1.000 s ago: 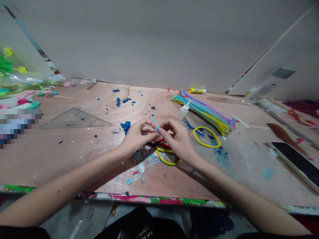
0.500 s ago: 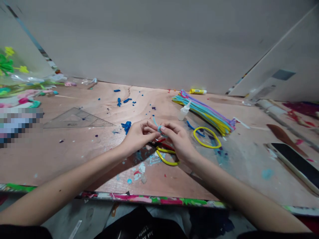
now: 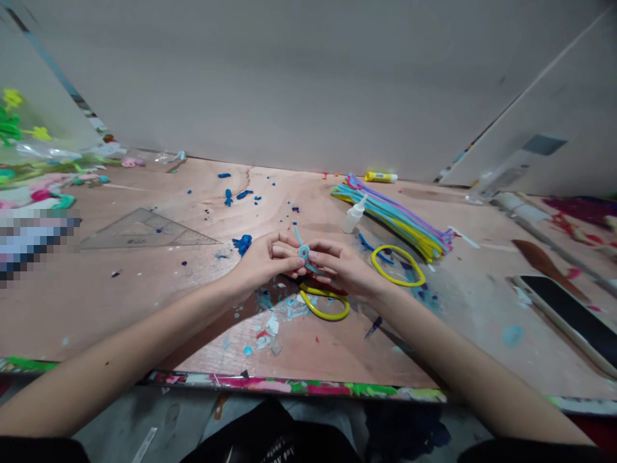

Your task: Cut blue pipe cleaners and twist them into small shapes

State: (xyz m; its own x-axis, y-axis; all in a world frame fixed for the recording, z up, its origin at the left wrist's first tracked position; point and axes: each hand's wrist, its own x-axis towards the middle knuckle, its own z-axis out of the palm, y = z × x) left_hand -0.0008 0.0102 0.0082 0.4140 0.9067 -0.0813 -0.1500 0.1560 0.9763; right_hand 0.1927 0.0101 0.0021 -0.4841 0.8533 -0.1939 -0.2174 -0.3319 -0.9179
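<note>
My left hand point(image 3: 264, 260) and my right hand point(image 3: 340, 267) meet over the middle of the wooden table point(image 3: 144, 302). Both pinch a light blue pipe cleaner point(image 3: 303, 251) that is wound into a small coil between the fingertips, with a short tail sticking up behind. Just below the hands lie a yellow loop point(image 3: 324, 306) and a bit of red pipe cleaner. A second yellow loop point(image 3: 398, 265) lies to the right of my right hand.
A bundle of coloured pipe cleaners point(image 3: 393, 215) and a small white glue bottle point(image 3: 353, 215) lie behind the hands. A yellow glue stick point(image 3: 380, 177) is by the wall. A clear set square point(image 3: 144, 230) lies left, a phone point(image 3: 569, 315) right. Blue scraps point(image 3: 242, 244) litter the table.
My right hand has dropped lower and turned flatter toward the table. The blue coil has stayed pinched between both hands and looks a little tighter.
</note>
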